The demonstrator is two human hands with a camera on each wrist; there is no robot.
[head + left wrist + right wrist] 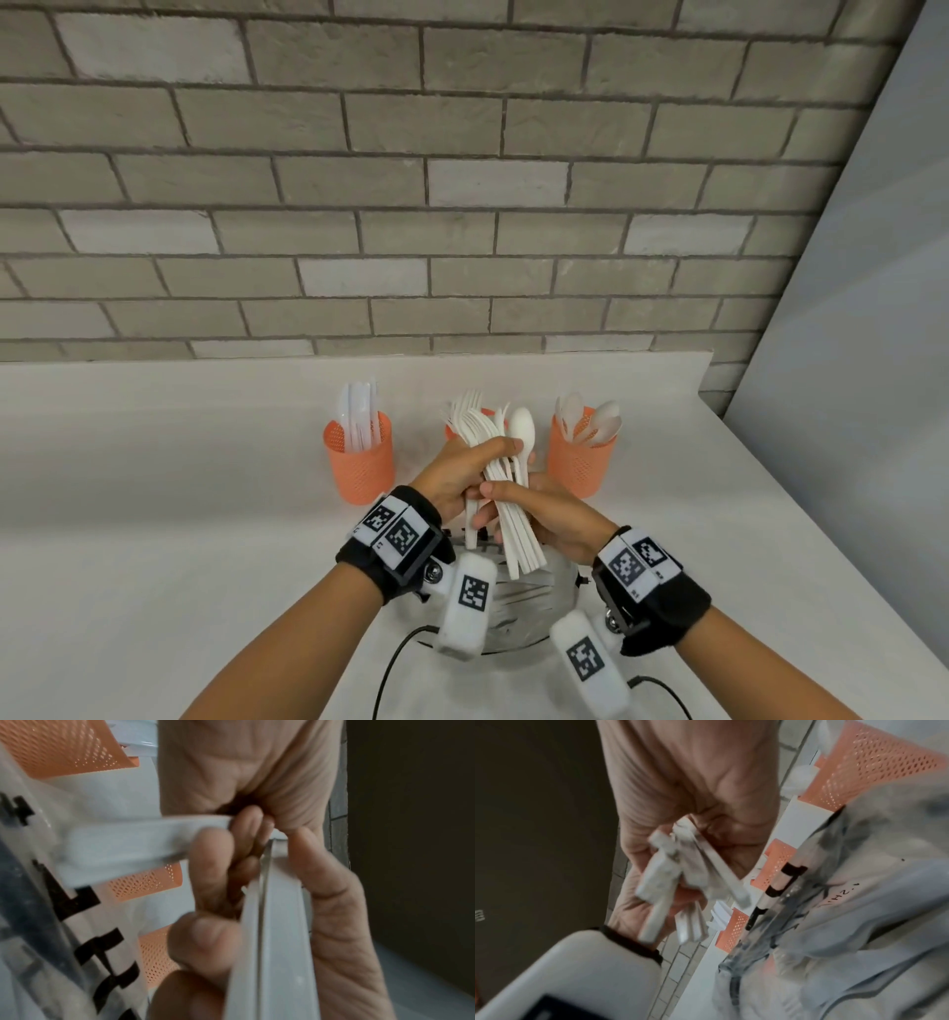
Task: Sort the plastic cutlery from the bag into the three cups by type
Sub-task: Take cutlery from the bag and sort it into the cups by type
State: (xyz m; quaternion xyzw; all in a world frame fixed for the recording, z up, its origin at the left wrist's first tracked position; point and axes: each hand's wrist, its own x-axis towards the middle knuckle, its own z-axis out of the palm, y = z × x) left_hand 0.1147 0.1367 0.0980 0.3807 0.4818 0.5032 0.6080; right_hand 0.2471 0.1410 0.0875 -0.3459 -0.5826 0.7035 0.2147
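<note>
Three orange mesh cups stand in a row on the white counter: the left cup (359,462) holds knives, the middle cup (453,430) is mostly hidden behind my hands, and the right cup (583,462) holds spoons. Both hands hold one bundle of white cutlery (516,519) upright above the clear bag (513,611). My left hand (470,475) grips the bundle near the top, where fork tines (470,411) and a spoon bowl (524,429) stick out. My right hand (544,514) pinches the handles lower down. The handle ends (667,876) look blurred in the right wrist view.
The grey brick wall (462,180) rises straight behind the cups. A pale panel (847,360) closes off the right side, and the counter narrows toward it. Black cables (393,663) run near the front edge. The printed bag (51,912) lies crumpled under my wrists.
</note>
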